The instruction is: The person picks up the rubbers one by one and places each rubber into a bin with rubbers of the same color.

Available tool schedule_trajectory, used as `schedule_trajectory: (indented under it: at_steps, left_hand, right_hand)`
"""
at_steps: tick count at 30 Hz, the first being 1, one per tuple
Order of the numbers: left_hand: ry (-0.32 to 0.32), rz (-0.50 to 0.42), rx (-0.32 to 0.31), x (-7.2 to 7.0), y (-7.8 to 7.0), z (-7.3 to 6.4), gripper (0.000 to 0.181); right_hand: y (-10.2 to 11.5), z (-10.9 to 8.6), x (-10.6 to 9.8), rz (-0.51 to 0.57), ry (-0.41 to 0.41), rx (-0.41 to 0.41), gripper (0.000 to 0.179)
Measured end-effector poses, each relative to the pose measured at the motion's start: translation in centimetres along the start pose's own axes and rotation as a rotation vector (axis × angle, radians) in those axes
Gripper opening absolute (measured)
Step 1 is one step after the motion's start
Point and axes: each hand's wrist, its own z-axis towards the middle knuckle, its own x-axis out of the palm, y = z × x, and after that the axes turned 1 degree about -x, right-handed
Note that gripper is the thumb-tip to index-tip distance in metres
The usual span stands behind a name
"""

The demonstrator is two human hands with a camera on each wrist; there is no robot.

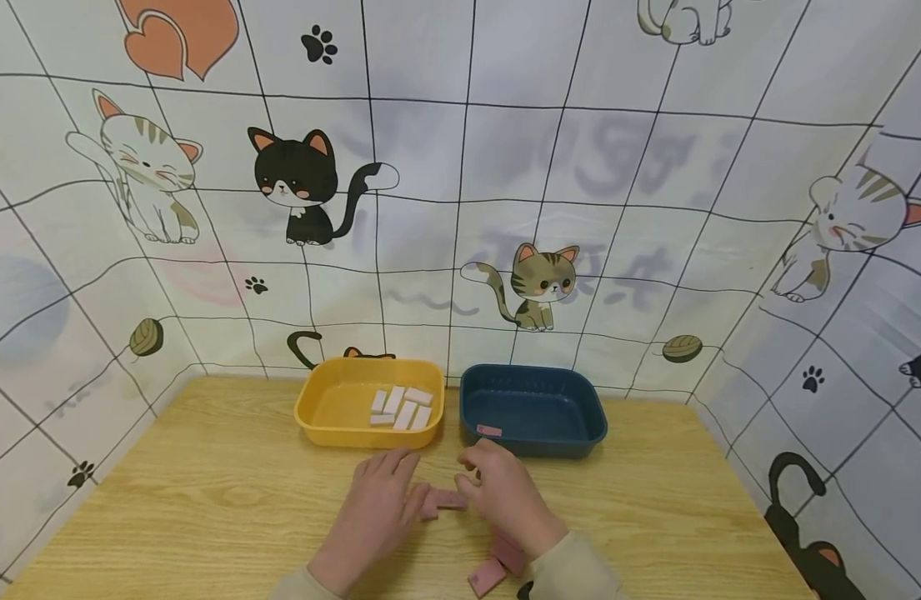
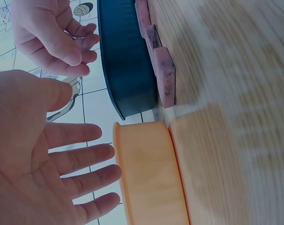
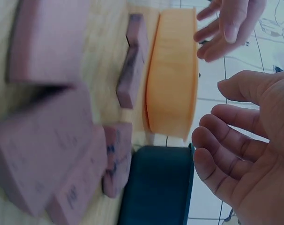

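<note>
My left hand hovers in front of the yellow bin, its fingers spread and straight in the left wrist view, holding nothing. The right hand is before the blue bin, fingers loosely bent and nothing in them in the right wrist view. Between the two hands lie a couple of pink blocks on the table. More pink blocks lie nearer the body, partly hidden under the right forearm. In the right wrist view these blocks look large, with dark marks on some faces.
The yellow bin holds several white blocks. Beside it, the blue bin has one pink block at its front left. Both stand at the back of the wooden table, against a cat-patterned sheet.
</note>
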Motion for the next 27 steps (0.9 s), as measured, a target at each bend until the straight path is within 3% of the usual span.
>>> schedule_trajectory:
  at_steps: [14,22,27]
  left_hand:
    - [0.002,0.011,-0.015,0.3,1.0,-0.2,0.036]
    - [0.014,0.027,-0.035,0.5,1.4,-0.3,0.036]
    - [0.042,0.025,-0.053,0.5,1.4,-0.4,0.035]
  right_hand:
    - [1.4,-0.8,2.7,-0.099,0.026,-0.041,0.013]
    - [2.3,-0.8,3.5,-0.127,0.104,0.019,0.033]
    - [2.7,-0.6,3.8,-0.114,0.109,-0.008,0.036]
